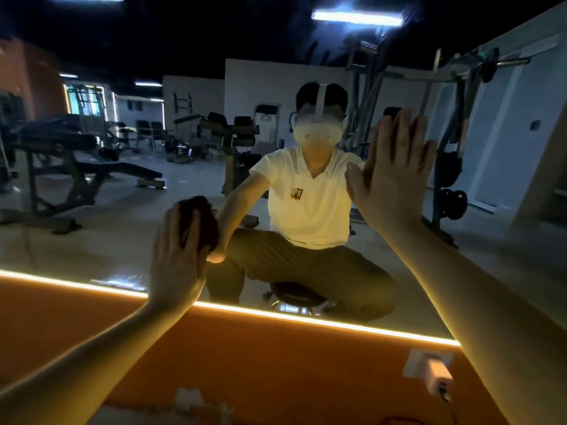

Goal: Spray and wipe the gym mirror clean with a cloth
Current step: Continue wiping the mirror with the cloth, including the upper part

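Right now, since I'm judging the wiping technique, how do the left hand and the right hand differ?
The left hand presses a dark red cloth against the mirror; the right hand has nothing under it. The left hand sits low, near the glowing strip at the mirror's bottom edge; the right hand is higher up. Both have straight fingers, palms facing the glass.

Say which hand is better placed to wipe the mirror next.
The left hand: its flat fingers press the cloth against the mirror; the right hand lies flat against it, holding nothing.
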`<state>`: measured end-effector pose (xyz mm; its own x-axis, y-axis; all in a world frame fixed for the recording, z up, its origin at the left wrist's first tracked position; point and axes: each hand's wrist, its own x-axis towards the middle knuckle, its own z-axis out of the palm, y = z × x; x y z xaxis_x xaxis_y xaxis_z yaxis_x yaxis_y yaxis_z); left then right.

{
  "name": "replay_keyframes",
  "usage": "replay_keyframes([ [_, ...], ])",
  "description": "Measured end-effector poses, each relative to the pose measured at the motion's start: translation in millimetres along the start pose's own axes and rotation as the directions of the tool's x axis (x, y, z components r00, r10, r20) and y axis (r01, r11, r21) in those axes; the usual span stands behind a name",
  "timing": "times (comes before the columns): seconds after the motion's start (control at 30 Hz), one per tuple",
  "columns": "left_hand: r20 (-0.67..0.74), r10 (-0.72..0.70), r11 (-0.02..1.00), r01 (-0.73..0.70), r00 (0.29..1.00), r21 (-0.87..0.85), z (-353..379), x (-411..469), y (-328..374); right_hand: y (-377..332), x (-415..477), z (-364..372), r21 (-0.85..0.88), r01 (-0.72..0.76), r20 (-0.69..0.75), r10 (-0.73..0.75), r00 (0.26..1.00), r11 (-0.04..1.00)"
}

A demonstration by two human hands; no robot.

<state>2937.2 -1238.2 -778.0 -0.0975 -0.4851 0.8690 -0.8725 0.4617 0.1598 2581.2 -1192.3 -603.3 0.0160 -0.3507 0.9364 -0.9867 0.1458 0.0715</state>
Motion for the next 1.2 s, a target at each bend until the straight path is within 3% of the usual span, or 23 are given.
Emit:
replay_keyframes([
  [0.07,-0.034,-0.221,0.971,0.217,0.975,-0.101,15,-20,14,2,1,3,0.003,-0.002,-0.018,0.002,1.0,1.0],
  [0.1,-0.062,-0.262,0.957,0.252,0.963,-0.144,25,-25,29,3,1,5,0.007,0.001,-0.031,-0.001,1.0,1.0],
  [0.23,-0.095,-0.195,0.965,0.173,0.976,-0.198,65,-48,102,1,-1,10,0.007,-0.005,-0.076,0.006,0.997,1.0],
  [0.3,-0.09,-0.055,0.981,0.037,0.994,-0.191,77,-66,132,0,-1,9,-0.007,-0.011,-0.081,0.011,0.997,1.0],
  [0.33,-0.104,0.095,0.98,-0.111,0.99,-0.168,80,-75,143,0,-1,8,-0.015,-0.01,-0.077,0.009,0.997,1.0],
  [0.4,-0.127,0.457,0.888,-0.46,0.88,0.009,81,-84,148,2,-1,5,-0.016,-0.002,-0.066,0.001,0.998,1.0],
  [0.47,-0.071,0.64,0.766,-0.629,0.765,0.133,79,-78,124,2,-2,5,-0.012,0.009,-0.073,-0.009,0.997,1.0],
  [0.53,0.005,0.574,0.816,-0.573,0.819,0.068,72,-62,94,2,-2,7,-0.024,0.01,-0.09,-0.012,0.996,1.0],
  [0.63,-0.023,0.308,0.951,-0.309,0.951,-0.031,55,-29,63,-1,-2,10,-0.042,-0.01,-0.097,0.006,0.995,0.999],
  [0.7,-0.08,0.156,0.985,-0.161,0.984,-0.056,49,-7,61,-1,-2,12,-0.046,-0.019,-0.102,0.014,0.995,0.999],
  [0.77,-0.14,0.115,0.989,-0.126,0.983,-0.077,56,2,78,-1,-1,13,-0.045,-0.018,-0.113,0.012,0.994,0.999],
  [0.83,-0.148,0.147,0.977,-0.166,0.978,-0.13,68,-1,109,-1,0,13,-0.041,-0.014,-0.113,0.009,0.994,0.999],
  [0.9,-0.111,0.276,0.947,-0.29,0.955,-0.136,81,-5,145,-1,0,13,-0.048,-0.017,-0.107,0.012,0.994,0.999],
  [1.0,-0.043,0.577,0.817,-0.575,0.816,0.044,93,5,172,3,-2,11,-0.058,0.008,-0.082,-0.013,0.997,0.998],
  [1.07,-0.008,0.69,0.718,-0.684,0.723,0.132,92,23,161,7,-2,8,-0.051,0.035,-0.079,-0.039,0.996,0.998],
  [1.13,-0.036,0.721,0.686,-0.704,0.692,0.186,75,44,137,10,-3,7,-0.037,0.062,-0.089,-0.065,0.994,0.997],
  [1.2,-0.13,0.679,0.732,-0.654,0.722,0.191,46,75,108,11,-3,7,-0.028,0.063,-0.106,-0.066,0.992,0.998],
])
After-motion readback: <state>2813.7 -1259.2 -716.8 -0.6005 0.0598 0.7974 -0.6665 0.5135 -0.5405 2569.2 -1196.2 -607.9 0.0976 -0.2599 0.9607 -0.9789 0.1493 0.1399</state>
